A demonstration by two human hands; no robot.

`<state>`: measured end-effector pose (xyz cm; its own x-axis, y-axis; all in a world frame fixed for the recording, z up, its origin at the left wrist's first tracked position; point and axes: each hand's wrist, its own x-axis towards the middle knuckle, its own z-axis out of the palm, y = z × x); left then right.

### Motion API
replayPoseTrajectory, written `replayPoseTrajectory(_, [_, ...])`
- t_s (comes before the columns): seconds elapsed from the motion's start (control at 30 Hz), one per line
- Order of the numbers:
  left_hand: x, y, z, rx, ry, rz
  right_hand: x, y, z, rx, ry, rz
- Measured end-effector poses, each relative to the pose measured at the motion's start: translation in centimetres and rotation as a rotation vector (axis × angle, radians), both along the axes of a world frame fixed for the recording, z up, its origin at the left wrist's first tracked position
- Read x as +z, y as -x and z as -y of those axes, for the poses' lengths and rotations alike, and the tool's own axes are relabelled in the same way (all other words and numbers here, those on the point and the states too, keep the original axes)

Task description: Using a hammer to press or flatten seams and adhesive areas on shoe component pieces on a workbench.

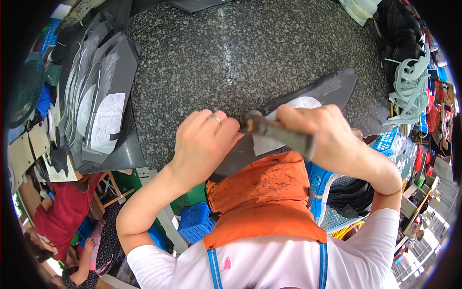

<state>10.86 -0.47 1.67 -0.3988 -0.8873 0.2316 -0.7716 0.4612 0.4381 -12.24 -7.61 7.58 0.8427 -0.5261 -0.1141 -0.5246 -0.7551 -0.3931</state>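
My right hand (322,130) is closed around a worn hammer (281,135), whose head is close to my left fingertips. My left hand (204,139) has its fingers curled and pressed together at the edge of a flat dark grey piece (332,91). This piece lies slantwise across the near part of the table, partly under both hands. A white patch (264,144) is on it, partly covered by the hammer and my right hand. What exactly the left fingertips pinch is hidden.
The speckled stone tabletop (207,58) spreads ahead. A stack of grey pieces with white patches (108,96) lies at left. Pale strips (411,84) hang at right, below black pieces (397,29). Blue baskets (195,221) stand beneath; another person (62,212) sits at lower left.
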Motion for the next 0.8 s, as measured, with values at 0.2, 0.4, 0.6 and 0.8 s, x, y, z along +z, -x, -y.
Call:
replayPoseTrajectory(0.2, [-1.1,3.5,1.8,0.032,0.064,-0.066,1.4,2.6,0.3,-0.211,-0.029,0.078])
replayPoseTrajectory(0.4, [-1.4,1.6,0.3,-0.089,0.052,-0.136,-0.1,3.4,0.4,-0.318,0.057,0.176])
replayPoseTrajectory(0.6, [-1.4,2.2,-0.2,-0.131,0.339,0.101,0.3,2.0,-0.1,-0.126,-0.037,0.08])
replayPoseTrajectory(0.8, [-1.1,0.3,-0.7,-0.067,0.14,-0.127,-1.2,2.0,-0.4,-0.132,-0.06,0.049])
